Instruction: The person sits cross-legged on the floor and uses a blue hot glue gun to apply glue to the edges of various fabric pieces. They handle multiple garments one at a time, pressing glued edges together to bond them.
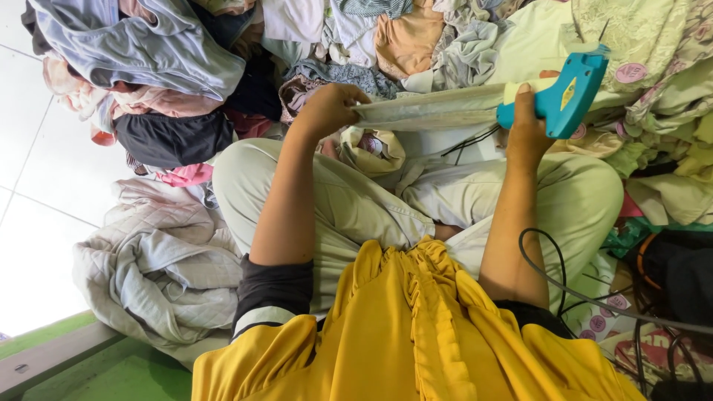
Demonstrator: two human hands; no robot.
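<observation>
My left hand (pixel 327 108) pinches one end of a folded pale cream cloth (pixel 431 108) held stretched out in front of me. My right hand (pixel 527 130) grips a turquoise tagging gun (pixel 568 93) at the cloth's other end, thumb lying along the gun's body and its needle pointing away. Both arms reach out over my crossed legs in light trousers (pixel 349 200). A yellow ruffled top (pixel 416 327) fills the lower part of the view.
A big heap of mixed clothes (pixel 178 52) lies ahead and to the left, with floral fabric (pixel 653 44) on the right. A quilted grey blanket (pixel 156 260) sits on the white floor at left. Black cables (pixel 564 289) run by my right arm.
</observation>
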